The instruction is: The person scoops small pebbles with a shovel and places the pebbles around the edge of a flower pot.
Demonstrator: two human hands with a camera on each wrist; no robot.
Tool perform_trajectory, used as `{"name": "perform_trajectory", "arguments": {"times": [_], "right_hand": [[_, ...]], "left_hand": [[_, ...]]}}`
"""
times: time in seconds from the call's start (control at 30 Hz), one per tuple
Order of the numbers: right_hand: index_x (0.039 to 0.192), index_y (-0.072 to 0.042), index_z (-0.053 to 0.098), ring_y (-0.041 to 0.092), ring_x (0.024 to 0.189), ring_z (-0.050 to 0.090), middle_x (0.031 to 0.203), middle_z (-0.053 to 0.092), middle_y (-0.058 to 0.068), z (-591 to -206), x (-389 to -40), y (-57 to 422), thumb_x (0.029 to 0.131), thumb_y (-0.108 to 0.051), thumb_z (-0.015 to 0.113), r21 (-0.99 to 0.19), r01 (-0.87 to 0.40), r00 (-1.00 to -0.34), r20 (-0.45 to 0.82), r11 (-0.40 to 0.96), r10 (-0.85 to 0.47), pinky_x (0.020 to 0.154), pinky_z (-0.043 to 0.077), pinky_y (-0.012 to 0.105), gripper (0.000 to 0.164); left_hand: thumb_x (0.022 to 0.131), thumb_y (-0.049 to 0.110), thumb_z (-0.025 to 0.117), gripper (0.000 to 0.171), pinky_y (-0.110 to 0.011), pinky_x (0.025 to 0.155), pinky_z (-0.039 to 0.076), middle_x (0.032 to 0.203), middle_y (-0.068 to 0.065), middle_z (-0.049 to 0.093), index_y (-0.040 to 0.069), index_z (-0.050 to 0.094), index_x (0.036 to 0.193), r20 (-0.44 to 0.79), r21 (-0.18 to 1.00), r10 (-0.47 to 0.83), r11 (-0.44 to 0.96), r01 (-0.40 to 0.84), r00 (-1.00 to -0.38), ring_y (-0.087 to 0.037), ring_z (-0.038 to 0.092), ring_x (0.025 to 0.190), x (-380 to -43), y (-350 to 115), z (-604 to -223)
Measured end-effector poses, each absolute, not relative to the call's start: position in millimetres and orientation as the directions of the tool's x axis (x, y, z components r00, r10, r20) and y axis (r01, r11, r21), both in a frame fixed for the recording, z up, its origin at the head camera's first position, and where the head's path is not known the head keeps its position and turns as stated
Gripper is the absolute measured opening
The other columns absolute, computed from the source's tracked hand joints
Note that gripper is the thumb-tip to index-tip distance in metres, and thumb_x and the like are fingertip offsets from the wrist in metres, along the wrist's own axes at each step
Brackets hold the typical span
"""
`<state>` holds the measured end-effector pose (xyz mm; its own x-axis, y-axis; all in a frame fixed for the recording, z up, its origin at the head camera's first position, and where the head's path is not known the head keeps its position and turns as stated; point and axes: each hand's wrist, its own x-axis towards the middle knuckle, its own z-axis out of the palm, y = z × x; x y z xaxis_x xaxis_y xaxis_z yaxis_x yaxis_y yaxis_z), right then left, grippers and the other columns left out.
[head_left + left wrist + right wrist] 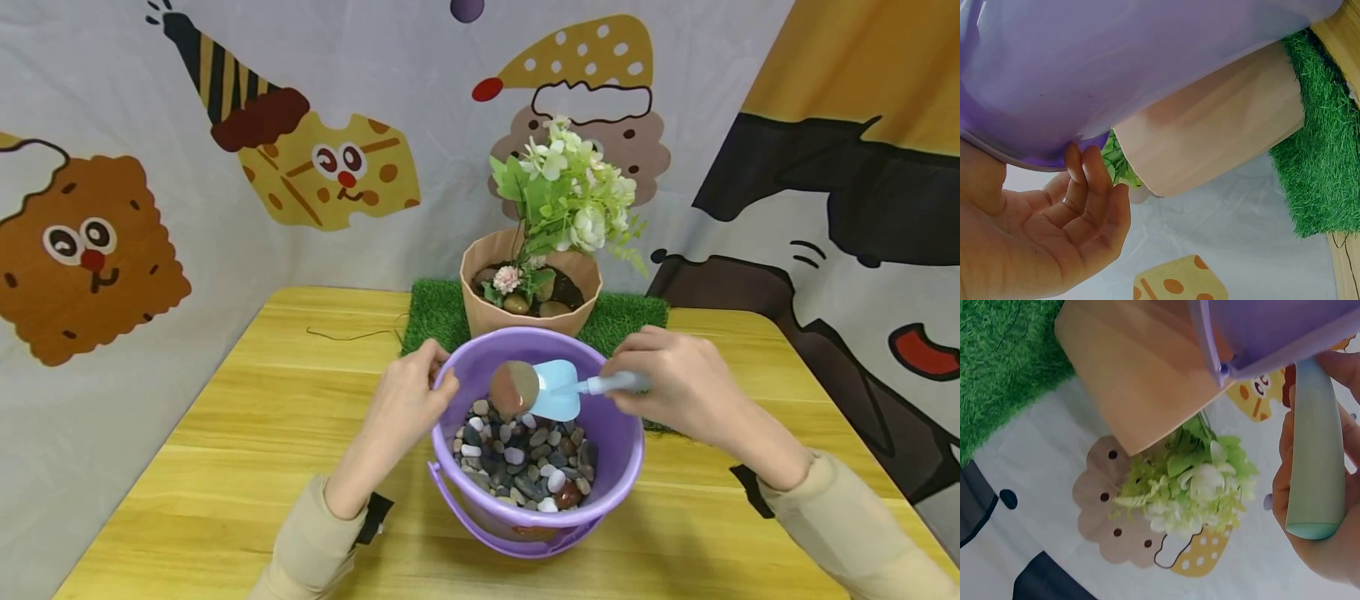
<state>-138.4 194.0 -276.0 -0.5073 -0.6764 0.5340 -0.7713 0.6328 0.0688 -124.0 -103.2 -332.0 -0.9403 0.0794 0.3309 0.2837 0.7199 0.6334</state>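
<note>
A purple bucket (630,467) on the table holds many small pebbles (525,467) in grey, white and brown. My left hand (405,400) grips its left rim, thumb on one side and fingers on the other; the left wrist view shows these fingers (1088,187) bent up against the outside of the rim. With my right hand (678,379) I hold a light blue toy shovel (558,404) by its handle (1317,456). The blade hangs over the bucket's opening. At its tip sits a large smooth reddish-brown stone (514,389), above the pebbles.
Right behind the bucket, a beige flowerpot (495,317) with white flowers (581,196) and stones stands on a green turf mat (438,312). A thin dark string (348,337) lies on the wooden table (247,433). A cartoon-printed cloth (360,50) hangs behind.
</note>
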Motion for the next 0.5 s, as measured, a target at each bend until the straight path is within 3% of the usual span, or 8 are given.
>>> {"name": "perform_trajectory", "arguments": {"times": [0.5], "right_hand": [[0.076, -0.02, 0.074, 0.003, 0.057, 0.053, 0.075, 0.068, -0.007, -263.9, -146.3, 217.9, 0.056, -0.017, 0.085, 0.07, -0.698, -0.577, 0.533, 0.712, -0.618, 0.045, 0.04, 0.019, 0.023]], "left_hand": [[0.08, 0.006, 0.063, 0.013, -0.018, 0.045, 0.044, 0.073, -0.008, 0.062, 0.003, 0.061, 0.093, 0.309, 0.641, 0.076, 0.72, 0.267, -0.948, -0.013, 0.052, 0.056, -123.0, -102.9, -330.6]]}}
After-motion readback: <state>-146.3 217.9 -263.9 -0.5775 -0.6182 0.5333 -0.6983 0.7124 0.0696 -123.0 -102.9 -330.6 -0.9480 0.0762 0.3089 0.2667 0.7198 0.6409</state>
